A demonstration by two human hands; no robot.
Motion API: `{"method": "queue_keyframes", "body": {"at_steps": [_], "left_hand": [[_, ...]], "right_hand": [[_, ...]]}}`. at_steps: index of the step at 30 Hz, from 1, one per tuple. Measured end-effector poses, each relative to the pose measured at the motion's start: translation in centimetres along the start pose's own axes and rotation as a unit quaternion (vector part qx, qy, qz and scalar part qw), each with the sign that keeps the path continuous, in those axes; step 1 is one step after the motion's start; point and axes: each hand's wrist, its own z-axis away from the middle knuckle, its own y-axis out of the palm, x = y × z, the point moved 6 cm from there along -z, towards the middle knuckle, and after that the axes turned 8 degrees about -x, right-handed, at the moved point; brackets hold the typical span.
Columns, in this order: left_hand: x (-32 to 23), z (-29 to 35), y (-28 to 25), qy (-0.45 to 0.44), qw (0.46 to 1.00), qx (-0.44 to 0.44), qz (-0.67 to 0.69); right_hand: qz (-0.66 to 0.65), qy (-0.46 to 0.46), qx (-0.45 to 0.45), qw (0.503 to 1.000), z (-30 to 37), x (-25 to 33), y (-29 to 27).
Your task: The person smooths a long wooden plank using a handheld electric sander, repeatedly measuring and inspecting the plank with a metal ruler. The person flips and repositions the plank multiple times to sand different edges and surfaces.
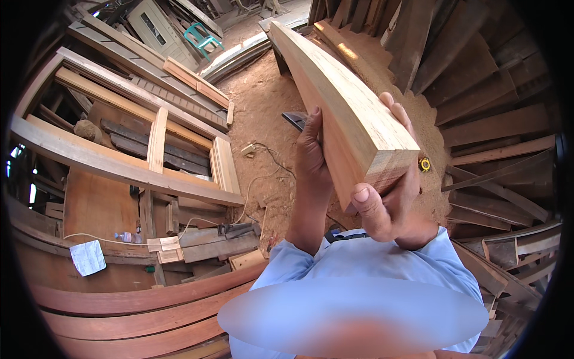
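A long, thick wooden beam [353, 102] is held up in front of my chest, its near end pointing toward me and its far end reaching away to the upper left. My left hand [312, 152] grips the beam's left side, thumb up along the face. Around the near end on the right closes my right hand [388, 203], its thumb against the end face and fingertips showing over the far right edge. The beam's underside is hidden.
A wooden frame [158, 140] lies to the left, above stacked boards. Reddish planks [143, 323] lie at the lower left. Many boards [496, 125] lean along the right. On the sawdust-covered floor are a yellow tape measure [424, 164] and a cable [272, 157]. A green chair [203, 39] stands far off.
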Motion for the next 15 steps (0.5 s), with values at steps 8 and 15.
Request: {"method": "queue_keyframes", "body": {"at_steps": [8, 15], "left_hand": [[-5.0, -0.3, 2.5, 0.017, 0.976, -0.005, -0.217], [-6.0, -1.2, 2.6, -0.014, 0.983, 0.007, -0.184]], "right_hand": [[-0.030, -0.038, -0.061, 0.997, 0.1, -0.1, 1.0], [-0.025, -0.130, -0.098, 0.986, -0.8, 0.3, 1.7]]}}
